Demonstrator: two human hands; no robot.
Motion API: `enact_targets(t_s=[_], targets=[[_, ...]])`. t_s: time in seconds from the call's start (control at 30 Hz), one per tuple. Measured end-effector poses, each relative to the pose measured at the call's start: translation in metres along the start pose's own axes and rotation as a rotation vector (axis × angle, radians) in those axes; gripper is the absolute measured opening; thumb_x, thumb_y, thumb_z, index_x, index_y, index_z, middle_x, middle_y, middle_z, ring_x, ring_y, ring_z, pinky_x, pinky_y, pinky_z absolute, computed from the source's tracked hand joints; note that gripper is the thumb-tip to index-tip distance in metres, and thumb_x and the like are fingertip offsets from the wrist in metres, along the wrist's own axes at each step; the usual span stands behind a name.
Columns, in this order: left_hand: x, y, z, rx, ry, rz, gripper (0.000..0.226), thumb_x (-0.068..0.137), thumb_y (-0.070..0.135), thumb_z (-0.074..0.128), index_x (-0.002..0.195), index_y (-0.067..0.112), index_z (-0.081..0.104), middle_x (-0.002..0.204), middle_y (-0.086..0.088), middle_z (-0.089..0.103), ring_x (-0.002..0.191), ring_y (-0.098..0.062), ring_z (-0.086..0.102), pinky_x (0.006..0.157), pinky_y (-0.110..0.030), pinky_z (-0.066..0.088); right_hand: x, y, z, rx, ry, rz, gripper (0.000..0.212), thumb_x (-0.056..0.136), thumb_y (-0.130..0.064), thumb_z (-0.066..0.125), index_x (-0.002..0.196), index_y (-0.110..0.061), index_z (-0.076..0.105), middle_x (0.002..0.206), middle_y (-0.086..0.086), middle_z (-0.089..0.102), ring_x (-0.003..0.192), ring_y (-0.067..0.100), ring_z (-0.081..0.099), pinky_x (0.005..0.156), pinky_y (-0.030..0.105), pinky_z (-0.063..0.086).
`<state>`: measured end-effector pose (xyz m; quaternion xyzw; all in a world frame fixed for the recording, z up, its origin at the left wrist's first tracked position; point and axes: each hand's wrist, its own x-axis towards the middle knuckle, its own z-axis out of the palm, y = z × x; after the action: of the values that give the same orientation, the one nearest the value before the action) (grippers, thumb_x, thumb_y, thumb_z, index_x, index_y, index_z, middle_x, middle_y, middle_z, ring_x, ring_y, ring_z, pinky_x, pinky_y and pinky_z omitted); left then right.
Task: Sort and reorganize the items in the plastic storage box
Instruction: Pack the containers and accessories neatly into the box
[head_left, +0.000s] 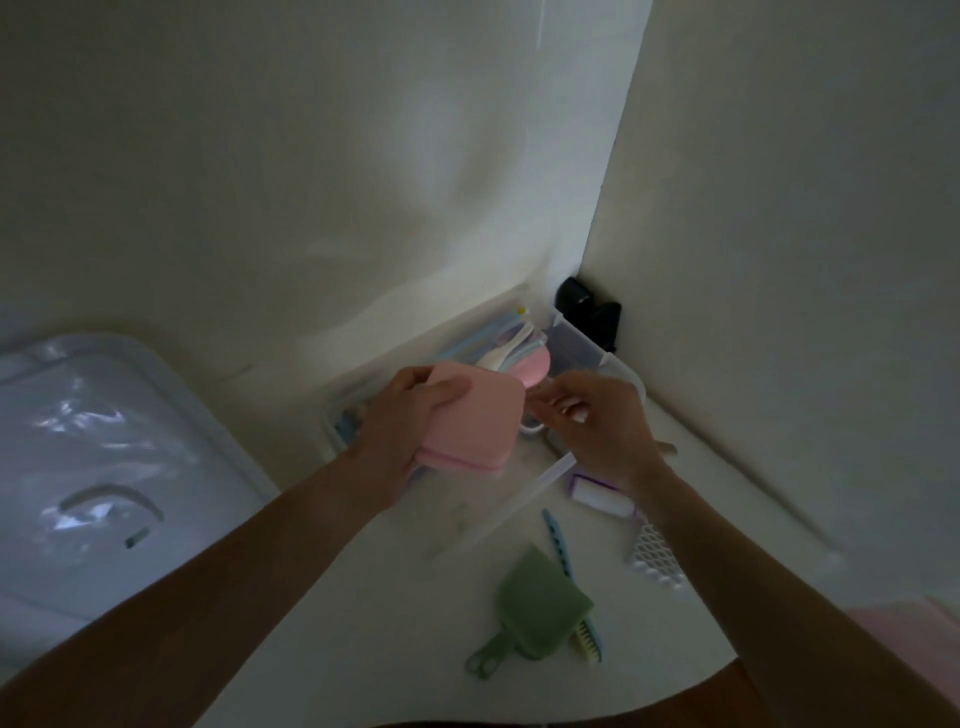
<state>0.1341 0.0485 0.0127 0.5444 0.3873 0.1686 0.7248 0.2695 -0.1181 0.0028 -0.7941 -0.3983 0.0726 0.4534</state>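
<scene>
Near the far corner of the white surface, where two pale walls meet, a clear plastic storage box (618, 364) sits with its long axis running diagonally from the near left toward that corner. Above its near end the left hand (400, 441) grips a pink case (467, 421), a smooth, matte, rounded-square shape with a seam around its edge; the thumb lies curled over the top face, and the case tilts with that face turned toward the right. The right hand (597, 421) is just beside the case, fingers curled; what they pinch, if anything, is too dim to tell. Pastel spoons (514, 348) lie bundled in the box, bowls toward the hands. On the near part of the surface lie a green dustpan (535, 608) with its handle pointing near-left, a small brush (589, 642), a blue comb-like strip (556, 540), a white lattice piece (657, 558) and a white roll (605, 493). At the left edge rests a glossy translucent lid (104, 457).
</scene>
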Motion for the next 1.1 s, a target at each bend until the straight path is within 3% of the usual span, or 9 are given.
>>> enact_targets(t_s=[0.13, 0.23, 0.33, 0.47, 0.6, 0.7, 0.87, 1.03, 1.1], targets=[[-0.005, -0.004, -0.001, -0.069, 0.053, -0.045, 0.036, 0.082, 0.024, 0.075, 0.114, 0.010, 0.066, 0.106, -0.015, 0.072, 0.092, -0.029, 0.070, 0.068, -0.037, 0.058, -0.026, -0.011, 0.001, 0.069, 0.009, 0.038, 0.005, 0.081, -0.016, 0.078, 0.079, -0.019, 0.075, 0.075, -0.007, 0.072, 0.067, 0.009, 0.065, 0.063, 0.020, 0.051], [-0.007, -0.005, -0.003, -0.178, 0.081, -0.103, 0.049, 0.068, 0.031, 0.079, 0.112, 0.012, 0.069, 0.109, -0.013, 0.073, 0.096, -0.030, 0.071, 0.080, -0.052, 0.059, -0.042, -0.022, 0.011, 0.044, 0.034, 0.023, 0.006, 0.082, -0.021, 0.078, 0.078, -0.024, 0.074, 0.075, -0.012, 0.070, 0.070, 0.005, 0.064, 0.063, 0.013, 0.047], [-0.016, -0.007, -0.004, -0.218, 0.069, -0.176, 0.029, 0.078, 0.023, 0.077, 0.104, 0.013, 0.070, 0.093, -0.007, 0.073, 0.084, -0.023, 0.068, 0.073, -0.040, 0.058, -0.051, -0.020, 0.011, 0.030, 0.083, 0.102, 0.003, 0.084, -0.024, 0.076, 0.084, -0.021, 0.076, 0.077, -0.013, 0.070, 0.072, 0.003, 0.064, 0.065, 0.014, 0.050], [-0.028, -0.005, -0.011, -0.118, -0.148, -0.269, 0.022, 0.076, 0.015, 0.066, 0.098, 0.013, 0.067, 0.078, -0.006, 0.068, 0.068, -0.021, 0.062, 0.054, -0.026, 0.051, -0.057, -0.013, 0.008, 0.056, 0.099, 0.199, 0.005, 0.085, -0.023, 0.075, 0.088, -0.021, 0.076, 0.079, -0.012, 0.072, 0.073, 0.001, 0.066, 0.070, 0.021, 0.055], [-0.036, 0.000, -0.013, -0.048, -0.345, -0.373, 0.025, 0.085, 0.019, 0.068, 0.107, 0.008, 0.071, 0.093, -0.009, 0.076, 0.073, -0.018, 0.072, 0.063, -0.028, 0.058, -0.054, -0.017, 0.011, 0.089, 0.097, 0.177, 0.002, 0.084, -0.020, 0.076, 0.086, -0.021, 0.077, 0.078, -0.012, 0.071, 0.072, 0.004, 0.066, 0.069, 0.023, 0.055], [-0.036, -0.008, -0.007, -0.063, -0.249, -0.303, 0.037, 0.083, 0.024, 0.072, 0.115, 0.006, 0.069, 0.101, -0.011, 0.076, 0.083, -0.020, 0.073, 0.075, -0.033, 0.060, -0.052, -0.017, 0.009, 0.092, 0.106, 0.163, 0.003, 0.083, -0.019, 0.077, 0.084, -0.021, 0.076, 0.078, -0.011, 0.071, 0.072, 0.003, 0.065, 0.068, 0.022, 0.054], [-0.025, -0.015, -0.002, -0.314, -0.053, -0.228, 0.033, 0.089, 0.025, 0.070, 0.118, 0.011, 0.068, 0.109, -0.010, 0.075, 0.100, -0.026, 0.071, 0.095, -0.046, 0.054, -0.064, -0.027, 0.017, 0.026, 0.104, 0.038, 0.014, 0.081, -0.013, 0.077, 0.075, -0.024, 0.072, 0.072, -0.011, 0.067, 0.067, 0.007, 0.063, 0.060, 0.016, 0.050], [-0.020, -0.027, 0.010, -0.393, 0.055, -0.121, 0.040, 0.090, 0.027, 0.069, 0.124, 0.008, 0.063, 0.116, -0.013, 0.071, 0.106, -0.028, 0.068, 0.095, -0.051, 0.053, -0.072, -0.036, 0.042, -0.086, 0.133, -0.044, 0.008, 0.083, -0.021, 0.071, 0.077, -0.024, 0.070, 0.073, -0.013, 0.062, 0.067, 0.003, 0.058, 0.061, 0.024, 0.049], [-0.021, -0.032, 0.015, -0.431, 0.084, -0.113, 0.045, 0.088, 0.031, 0.071, 0.125, 0.007, 0.062, 0.116, -0.014, 0.070, 0.101, -0.027, 0.068, 0.081, -0.041, 0.058, -0.073, -0.047, 0.055, -0.107, 0.090, -0.098, 0.008, 0.082, -0.018, 0.069, 0.081, -0.025, 0.071, 0.077, -0.015, 0.062, 0.068, 0.000, 0.056, 0.062, 0.017, 0.046]])
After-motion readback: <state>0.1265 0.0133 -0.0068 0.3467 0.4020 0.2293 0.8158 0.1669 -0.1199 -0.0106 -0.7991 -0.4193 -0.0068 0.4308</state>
